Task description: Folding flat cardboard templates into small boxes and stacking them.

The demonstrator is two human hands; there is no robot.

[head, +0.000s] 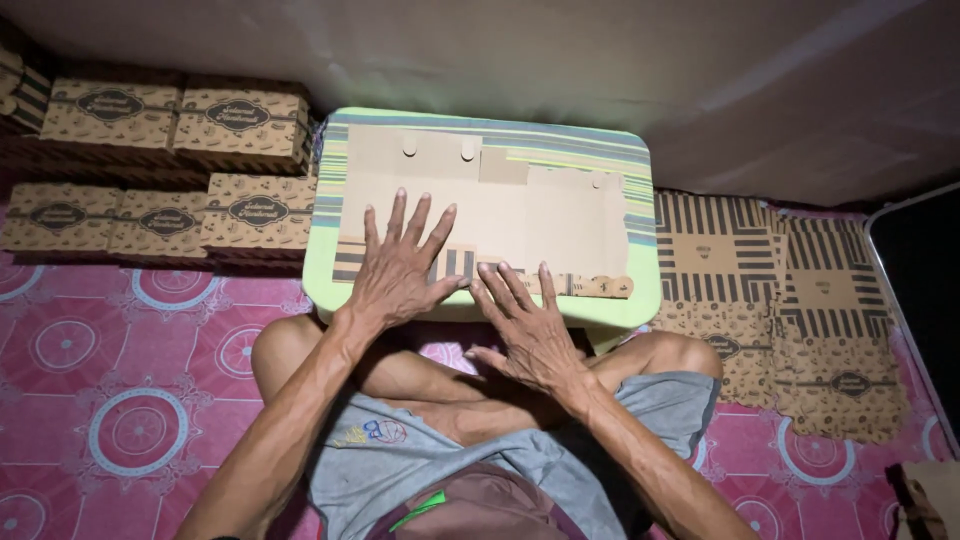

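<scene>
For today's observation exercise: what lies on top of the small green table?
A flat cardboard box blank lies on the green table, plain side up. The left hand and right hand press on it. The striped tabletop beneath is mostly covered.

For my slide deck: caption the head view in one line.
Seated cross-legged, a person presses the left hand and right hand flat on an unfolded cardboard box blank lying on a small green table.

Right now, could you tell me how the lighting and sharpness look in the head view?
In the head view, light is brightest on the table and flat cardboard; corners fall dark, especially far right. The left hand and right hand are sharp, no motion blur. Folded boxes are dimmer but clear. Edges bow slightly, wide-angle distortion.
</scene>
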